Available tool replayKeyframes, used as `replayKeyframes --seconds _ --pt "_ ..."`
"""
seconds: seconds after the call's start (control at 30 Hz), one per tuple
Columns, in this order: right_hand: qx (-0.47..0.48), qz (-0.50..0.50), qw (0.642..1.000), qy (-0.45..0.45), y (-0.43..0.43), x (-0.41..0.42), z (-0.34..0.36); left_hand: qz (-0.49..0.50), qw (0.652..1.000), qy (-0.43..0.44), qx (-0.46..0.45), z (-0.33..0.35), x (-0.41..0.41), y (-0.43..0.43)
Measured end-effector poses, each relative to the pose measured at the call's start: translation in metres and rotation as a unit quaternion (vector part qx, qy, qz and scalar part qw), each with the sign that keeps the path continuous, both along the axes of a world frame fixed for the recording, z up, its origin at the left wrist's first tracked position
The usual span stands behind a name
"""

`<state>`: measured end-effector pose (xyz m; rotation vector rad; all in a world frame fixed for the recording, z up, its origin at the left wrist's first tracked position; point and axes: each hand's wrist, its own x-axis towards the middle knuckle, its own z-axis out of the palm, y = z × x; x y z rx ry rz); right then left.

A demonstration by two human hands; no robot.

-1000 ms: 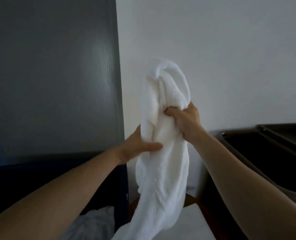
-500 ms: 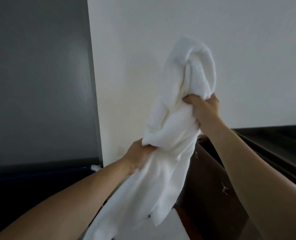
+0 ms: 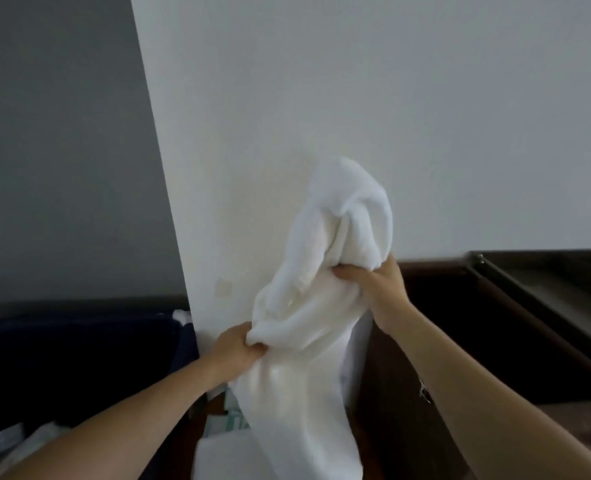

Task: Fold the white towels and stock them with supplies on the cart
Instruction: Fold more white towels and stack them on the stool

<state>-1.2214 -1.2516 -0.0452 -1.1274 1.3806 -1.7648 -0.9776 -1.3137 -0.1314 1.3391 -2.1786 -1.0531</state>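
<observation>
hands are gripping a bunched white towel [image 3: 307, 306] in the air before the wall — left hand [image 3: 238, 351] clutching low, right hand [image 3: 373, 282] clutching higher — folding is barely starting, stocking not begun.

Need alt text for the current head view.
A crumpled white terry towel is held up before a white wall by two bare hands: the right hand grips it higher, the left hand lower, the rest hanging down. A dark brown cabinet stands at right.
</observation>
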Motion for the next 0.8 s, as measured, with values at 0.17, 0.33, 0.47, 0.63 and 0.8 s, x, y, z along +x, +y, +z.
replayKeyframes --seconds 0.17,0.33,0.47,0.63,0.8 --pt "0.075 0.072 0.995 0.009 0.012 0.032 -0.111 -0.134 0.930 0.144 0.311 0.004 0.030 0.007" --pt "0.150 0.196 0.967 0.068 0.028 0.059 -0.154 -0.025 0.869 0.329 0.369 0.017 0.017 0.015" --pt "0.173 0.276 0.945 0.034 0.024 0.046 -0.124 -0.002 0.921 0.300 0.248 0.040 0.012 0.016" --pt "0.080 0.211 0.974 0.014 0.008 0.032 -0.077 -0.095 0.947 0.266 0.152 0.087 0.002 0.021" --pt "0.070 0.284 0.950 0.105 0.006 0.031 -0.040 -0.134 0.963 0.235 0.021 0.122 0.004 0.014"
